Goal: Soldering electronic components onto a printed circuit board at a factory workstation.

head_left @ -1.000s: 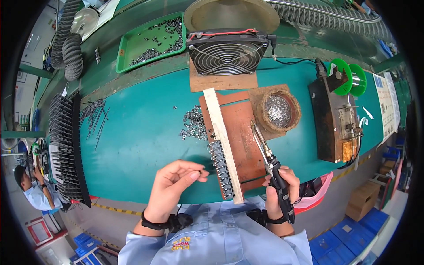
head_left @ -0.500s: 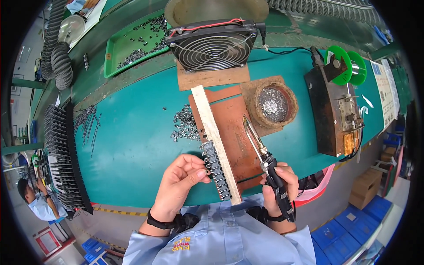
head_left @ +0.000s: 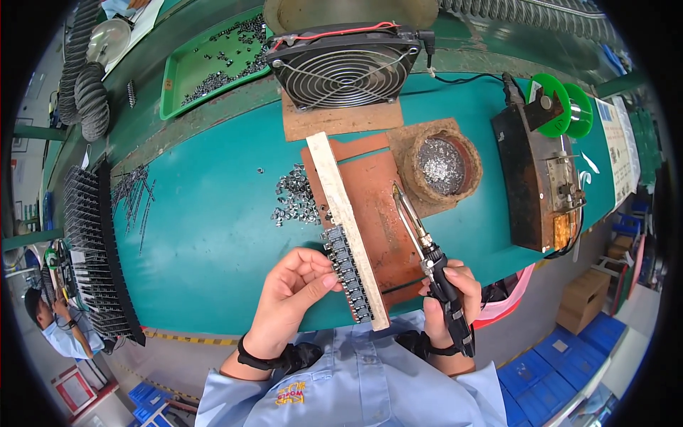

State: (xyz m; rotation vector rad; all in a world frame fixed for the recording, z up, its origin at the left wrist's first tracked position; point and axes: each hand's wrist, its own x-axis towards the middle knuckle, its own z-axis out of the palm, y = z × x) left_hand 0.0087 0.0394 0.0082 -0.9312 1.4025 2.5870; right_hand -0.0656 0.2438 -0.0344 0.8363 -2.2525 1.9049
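- Down at the bench's near edge, head view: left hand (head_left: 292, 299) pinches its fingertips onto the row of small dark parts (head_left: 346, 269) lining the left side of the pale wooden strip (head_left: 345, 220).
- That strip runs long-axis away from the body, leaning left at the far end.
- Right hand (head_left: 448, 295) is wrapped around a soldering iron (head_left: 427, 256), tip hovering over the brown board (head_left: 380, 213), just right of the strip.
- Left hand is clearly nearer the parts.

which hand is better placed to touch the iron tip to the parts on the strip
Right, likely. The right hand already grips the soldering iron, tip angled over the board beside the strip. The left hand is pinching parts there.
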